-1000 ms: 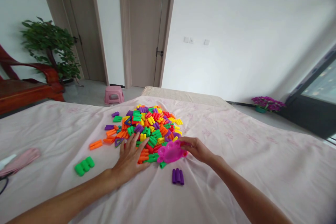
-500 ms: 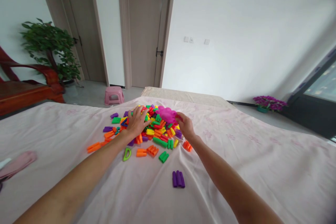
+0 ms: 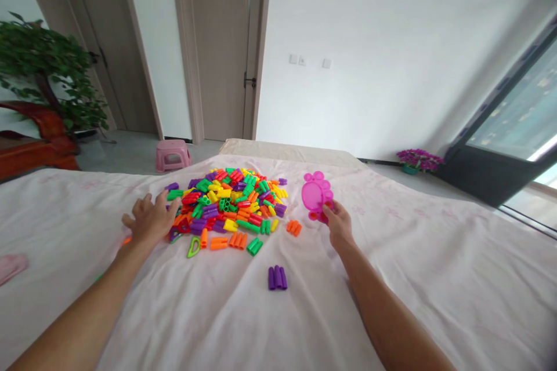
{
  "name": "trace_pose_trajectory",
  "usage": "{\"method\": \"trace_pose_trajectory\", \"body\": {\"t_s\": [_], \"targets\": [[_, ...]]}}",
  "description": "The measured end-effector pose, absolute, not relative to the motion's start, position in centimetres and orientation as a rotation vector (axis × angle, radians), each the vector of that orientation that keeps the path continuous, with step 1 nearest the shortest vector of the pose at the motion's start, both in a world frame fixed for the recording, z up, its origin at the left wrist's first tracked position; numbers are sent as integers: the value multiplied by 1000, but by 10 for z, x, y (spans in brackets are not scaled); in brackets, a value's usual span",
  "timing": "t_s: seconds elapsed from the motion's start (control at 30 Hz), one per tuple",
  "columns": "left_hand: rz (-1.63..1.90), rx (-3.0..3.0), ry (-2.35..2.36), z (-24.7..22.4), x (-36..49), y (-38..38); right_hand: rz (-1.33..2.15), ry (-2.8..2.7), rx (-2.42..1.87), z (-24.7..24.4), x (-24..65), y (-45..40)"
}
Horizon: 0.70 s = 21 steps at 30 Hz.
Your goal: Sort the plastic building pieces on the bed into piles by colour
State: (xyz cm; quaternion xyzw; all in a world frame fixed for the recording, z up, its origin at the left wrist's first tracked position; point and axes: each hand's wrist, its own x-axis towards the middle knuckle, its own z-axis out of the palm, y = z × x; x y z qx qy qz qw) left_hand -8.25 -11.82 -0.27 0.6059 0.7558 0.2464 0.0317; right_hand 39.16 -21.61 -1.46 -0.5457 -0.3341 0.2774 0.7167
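Note:
A heap of colourful plastic pieces [image 3: 230, 200] in red, green, yellow, orange and purple lies on the pale sheet [image 3: 209, 313]. At the heap's left edge is my left hand [image 3: 152, 217], fingers spread. My right hand [image 3: 338, 221] pinches the lower right edge of a pink scalloped plastic piece [image 3: 312, 196], held to the right of the heap. Nearer to me are a purple triple piece [image 3: 277, 278], a green piece [image 3: 255, 246], orange pieces [image 3: 238, 240] and a lime D-shaped piece [image 3: 194, 247]. Some orange shows behind my left wrist.
Pink cloth [image 3: 12, 268] lies at the far left of the sheet. Beyond the sheet stand a pink stool [image 3: 173, 155], a wooden chair [image 3: 39, 148], a leafy plant [image 3: 47, 69] and purple flowers [image 3: 420, 158] in a pot.
My right hand has carried the pink piece off the heap to the right, and its round cavities now show. My left hand has moved left to the heap's edge. The view has turned slightly right.

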Motion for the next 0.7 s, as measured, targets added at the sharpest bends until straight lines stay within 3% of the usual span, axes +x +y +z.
{"method": "trace_pose_trajectory", "body": {"t_s": [0.33, 0.57, 0.7], "targets": [[570, 2035, 2205, -23, -82, -110, 510, -461, -1300, -33, 528, -275], [650, 2043, 2067, -28, -84, -94, 342, -291, -1357, -29, 544, -272], [765, 2035, 1930, -27, -78, -74, 465, -455, -1438, -23, 514, -243]]}}
